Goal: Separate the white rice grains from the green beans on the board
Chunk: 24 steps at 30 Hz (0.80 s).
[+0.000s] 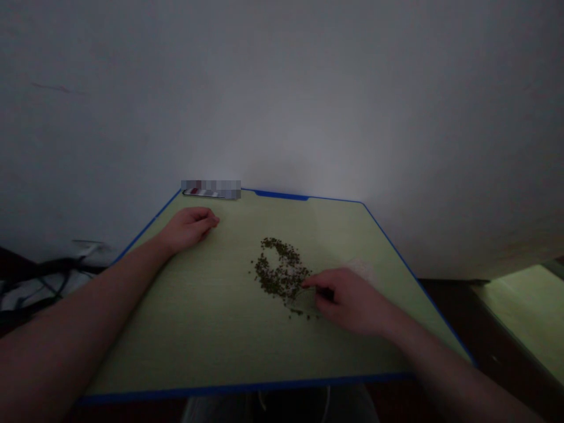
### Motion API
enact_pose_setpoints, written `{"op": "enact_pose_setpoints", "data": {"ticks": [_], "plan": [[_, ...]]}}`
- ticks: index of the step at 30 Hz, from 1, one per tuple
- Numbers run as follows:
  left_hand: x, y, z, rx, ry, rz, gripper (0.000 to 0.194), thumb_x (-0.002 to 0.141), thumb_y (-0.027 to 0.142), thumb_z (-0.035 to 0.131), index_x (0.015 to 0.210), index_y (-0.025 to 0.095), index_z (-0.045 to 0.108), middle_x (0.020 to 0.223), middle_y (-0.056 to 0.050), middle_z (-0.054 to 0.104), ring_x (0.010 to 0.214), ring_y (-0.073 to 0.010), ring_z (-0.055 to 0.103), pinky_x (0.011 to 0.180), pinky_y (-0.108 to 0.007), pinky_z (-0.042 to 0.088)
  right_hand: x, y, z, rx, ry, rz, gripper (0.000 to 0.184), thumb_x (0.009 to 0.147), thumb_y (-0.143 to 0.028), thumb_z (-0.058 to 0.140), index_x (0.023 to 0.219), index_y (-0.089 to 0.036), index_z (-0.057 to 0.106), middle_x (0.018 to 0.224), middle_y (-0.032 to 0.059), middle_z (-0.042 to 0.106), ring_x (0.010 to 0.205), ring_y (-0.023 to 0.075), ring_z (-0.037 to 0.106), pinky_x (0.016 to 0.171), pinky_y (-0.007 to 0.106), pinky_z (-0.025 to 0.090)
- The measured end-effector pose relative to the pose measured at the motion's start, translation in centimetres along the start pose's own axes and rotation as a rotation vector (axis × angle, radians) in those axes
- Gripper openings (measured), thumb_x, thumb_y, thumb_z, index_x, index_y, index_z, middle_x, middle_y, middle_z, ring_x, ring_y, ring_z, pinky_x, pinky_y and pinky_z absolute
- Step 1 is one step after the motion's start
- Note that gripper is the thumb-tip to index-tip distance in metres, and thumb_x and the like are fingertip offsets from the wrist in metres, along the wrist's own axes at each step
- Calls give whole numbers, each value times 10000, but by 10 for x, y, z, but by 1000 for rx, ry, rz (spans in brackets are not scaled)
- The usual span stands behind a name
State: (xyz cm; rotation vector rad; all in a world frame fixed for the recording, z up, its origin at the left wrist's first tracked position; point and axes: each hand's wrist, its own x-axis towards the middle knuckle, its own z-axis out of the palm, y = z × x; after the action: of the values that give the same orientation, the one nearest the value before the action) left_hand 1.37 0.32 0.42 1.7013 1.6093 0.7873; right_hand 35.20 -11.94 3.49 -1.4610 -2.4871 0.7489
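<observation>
A loose, ring-like patch of small dark green beans [275, 282] lies mid-table, with paler grains mixed among them. My right hand [352, 299] is at the patch's right side, its index finger stretched out and touching the edge; the other fingers curl under, and nothing shows in them. Just beyond that hand is a faint pale scatter of grains [361, 269], partly hidden by it. My left hand [187, 228] rests on the table at the far left, apart from the beans, with its fingers loosely curled together and nothing visible in them.
The pale table [198, 329] has a blue rim and stands against a wall [282, 94]. A flat phone-like object [211, 192], partly blurred out, lies at the back left corner. Dark cables [57, 276] hang left of the table. Another pale surface [524, 311] is at right.
</observation>
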Motion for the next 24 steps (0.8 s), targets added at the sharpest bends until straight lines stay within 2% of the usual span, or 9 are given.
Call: {"op": "enact_pose_setpoints", "data": {"ticks": [8,13,18,24], "plan": [[-2,4,0,-37,2,8,210,708,386,564,609,202,546,469,35,448,449,-121,406,469,-252,313,12,-9,-1,-22,-10,-42,407,723,-89,512,1035,-214,741,793,6,711,640,136,579,591,238,364],[-3,3,0,-26,4,7,204,704,381,567,603,204,546,474,36,456,448,-119,401,477,-255,324,3,-2,-1,26,-15,11,395,728,-80,498,1015,-211,737,676,-20,657,572,122,546,543,232,337],[-3,2,0,-38,3,4,199,712,378,561,611,207,551,472,39,450,445,-119,400,471,-255,314,2,1,1,30,25,32,419,734,-84,495,1055,-208,733,679,-13,665,555,120,537,530,230,340],[-2,2,0,-38,3,16,212,709,377,567,585,208,533,465,34,451,447,-119,403,473,-256,316,13,-6,1,-5,5,-22,389,727,-90,508,1010,-217,742,757,-1,703,607,132,566,572,238,361]]}}
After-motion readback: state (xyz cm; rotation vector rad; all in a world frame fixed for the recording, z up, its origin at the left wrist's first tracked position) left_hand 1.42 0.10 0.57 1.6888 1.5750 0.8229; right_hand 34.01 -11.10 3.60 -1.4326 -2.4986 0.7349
